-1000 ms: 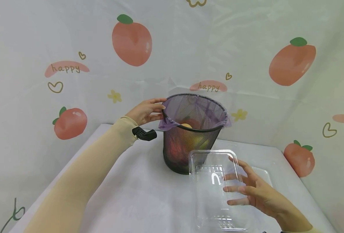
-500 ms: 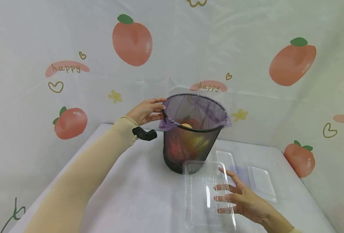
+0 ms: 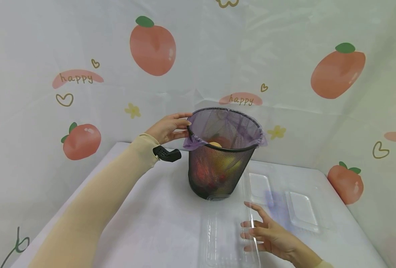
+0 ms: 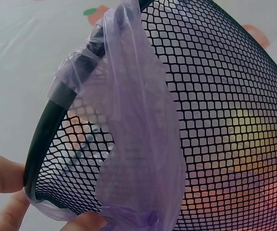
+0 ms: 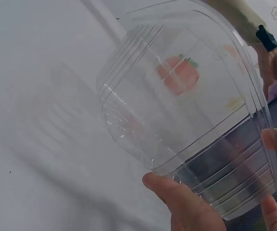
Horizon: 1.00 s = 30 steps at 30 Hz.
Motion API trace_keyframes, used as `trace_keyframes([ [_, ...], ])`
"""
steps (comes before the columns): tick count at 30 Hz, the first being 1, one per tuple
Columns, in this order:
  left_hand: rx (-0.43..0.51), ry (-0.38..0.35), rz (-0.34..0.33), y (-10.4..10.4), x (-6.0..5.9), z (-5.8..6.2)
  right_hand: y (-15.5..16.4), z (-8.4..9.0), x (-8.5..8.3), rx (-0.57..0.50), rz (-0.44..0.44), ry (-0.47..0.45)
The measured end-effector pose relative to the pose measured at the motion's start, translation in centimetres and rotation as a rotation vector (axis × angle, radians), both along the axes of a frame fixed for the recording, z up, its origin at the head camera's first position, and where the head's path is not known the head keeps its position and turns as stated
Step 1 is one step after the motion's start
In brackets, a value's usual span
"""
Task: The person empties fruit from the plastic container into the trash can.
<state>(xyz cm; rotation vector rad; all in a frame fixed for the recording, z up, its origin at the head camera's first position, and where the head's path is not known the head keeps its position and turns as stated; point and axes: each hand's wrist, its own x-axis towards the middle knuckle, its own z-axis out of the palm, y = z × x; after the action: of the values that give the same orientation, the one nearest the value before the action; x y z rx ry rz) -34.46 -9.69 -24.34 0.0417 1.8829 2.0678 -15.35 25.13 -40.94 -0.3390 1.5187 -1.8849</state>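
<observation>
A black mesh wastebasket stands on the table, tilting slightly in the head view. A purple bin liner folds over its rim, and red and yellow fruit shapes show through the mesh. My left hand grips the left side of the rim, fingers and thumb around it in the left wrist view. My right hand holds a clear plastic container by its side, low in front of the wastebasket. In the right wrist view its thumb and fingers are around the ribbed wall, and nothing shows inside the container.
More clear plastic pieces lie on the white table right of the wastebasket, with a pale purple patch between them. A white fruit-print cloth hangs close behind.
My right hand has moved down and left with the clear container, uncovering the plastic pieces on the right. The left hand and wastebasket have stayed put.
</observation>
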Motion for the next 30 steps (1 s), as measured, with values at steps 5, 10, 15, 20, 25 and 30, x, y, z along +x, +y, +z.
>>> trace_keyframes([
  [5, 0.006, -0.005, 0.006, 0.0, 0.0, 0.0, -0.2, -0.5, -0.1, 0.011, 0.000, -0.024],
  [10, 0.002, 0.000, 0.003, 0.0, 0.0, 0.0, -0.2, -0.7, -0.3, 0.030, 0.002, -0.028],
  [15, 0.006, 0.000, 0.008, 0.1, -0.1, 0.0, -0.3, -0.7, -0.3, 0.055, -0.013, -0.030],
  [20, -0.008, 0.003, 0.006, 0.1, -0.2, -0.1, -0.2, -0.8, -0.5, 0.088, -0.043, -0.036],
  [25, -0.010, -0.001, 0.012, 0.1, -0.3, -0.1, -0.2, -1.1, -0.6, 0.108, -0.058, -0.047],
  [30, -0.013, 0.001, 0.015, 0.1, -0.2, -0.2, 0.0, -1.2, -0.8, 0.103, -0.060, -0.068],
])
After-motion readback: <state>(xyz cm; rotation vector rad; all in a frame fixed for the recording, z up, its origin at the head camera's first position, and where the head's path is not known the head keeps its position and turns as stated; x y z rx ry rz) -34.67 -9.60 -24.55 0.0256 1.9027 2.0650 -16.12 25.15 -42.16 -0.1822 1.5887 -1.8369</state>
